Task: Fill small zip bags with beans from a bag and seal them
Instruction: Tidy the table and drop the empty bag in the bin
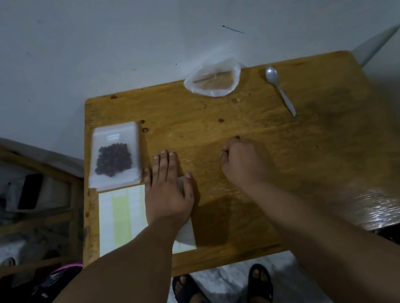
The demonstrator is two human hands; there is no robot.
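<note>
- left hand (167, 183) flat on the table (325, 142), fingers straight and slightly spread, palm over a gridded paper sheet (122, 218)
- right hand (242, 162) rests on bare wood, well apart from the left, fingers curled under — cannot tell if they grip anything
- 1 small clear bag of dark beans (112, 159) lies in a white tray (115, 131) at the table's left, beside the left fingertips
- open clear plastic bag (213, 81) at the far edge; 1 spoon (279, 89) near it on the right

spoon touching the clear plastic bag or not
Apart. The head view shows a strip of bare table wood between the spoon and the clear plastic bag.
</note>
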